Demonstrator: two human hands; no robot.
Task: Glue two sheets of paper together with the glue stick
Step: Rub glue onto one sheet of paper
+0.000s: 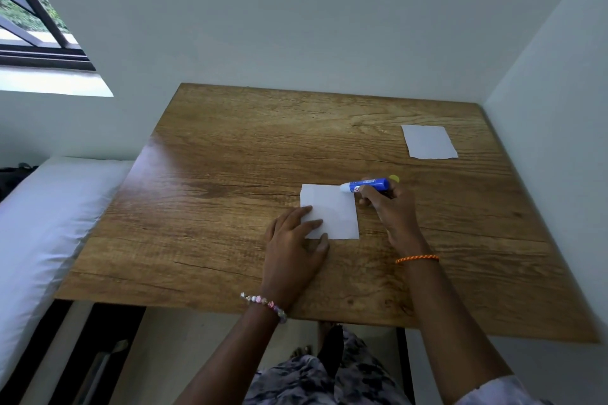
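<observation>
A small white sheet of paper point(335, 209) lies flat near the middle of the wooden table point(230, 158). My left hand point(294, 242) presses flat on its near left corner, fingers spread. My right hand point(390, 207) grips a blue glue stick point(368, 185) with a yellow end. The stick lies almost level, and its white tip touches the sheet's far right corner. A second white sheet point(428, 141) rests alone at the table's far right.
White walls close in the table at the back and on the right. A white mattress point(42, 227) lies along the left side, below a window point(29, 20). My patterned clothing and feet show under the near table edge.
</observation>
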